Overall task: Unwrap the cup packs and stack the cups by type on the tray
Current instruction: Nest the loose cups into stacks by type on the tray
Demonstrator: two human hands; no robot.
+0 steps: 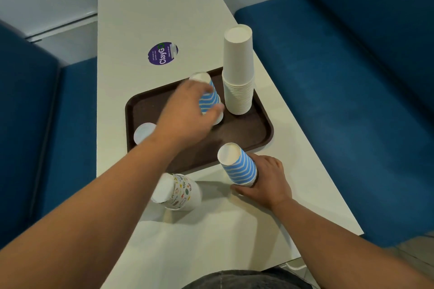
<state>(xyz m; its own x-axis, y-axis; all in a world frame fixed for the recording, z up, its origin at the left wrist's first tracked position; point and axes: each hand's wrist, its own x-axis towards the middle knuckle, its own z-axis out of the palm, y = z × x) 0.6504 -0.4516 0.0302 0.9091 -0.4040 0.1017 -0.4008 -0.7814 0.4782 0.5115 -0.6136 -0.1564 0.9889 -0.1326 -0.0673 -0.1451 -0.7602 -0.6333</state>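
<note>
A dark brown tray [249, 134] lies on the white table. At its far right corner a tall stack of plain white cups [238, 70] stands upside down. My left hand [185, 115] grips an upside-down blue-striped cup [209, 98] on the tray beside that stack. My right hand [265, 178] holds the base of a short stack of blue-striped cups [239, 166], upside down on the table just in front of the tray. A stack of cups with coloured drawings [178, 191] stands on the table under my left forearm. Another white cup bottom [143, 132] shows at the tray's left edge.
The white table [150, 19] carries a round purple sticker [162, 53] beyond the tray. Blue padded benches [352, 77] run along both sides. A pale wall ledge lies at the far left.
</note>
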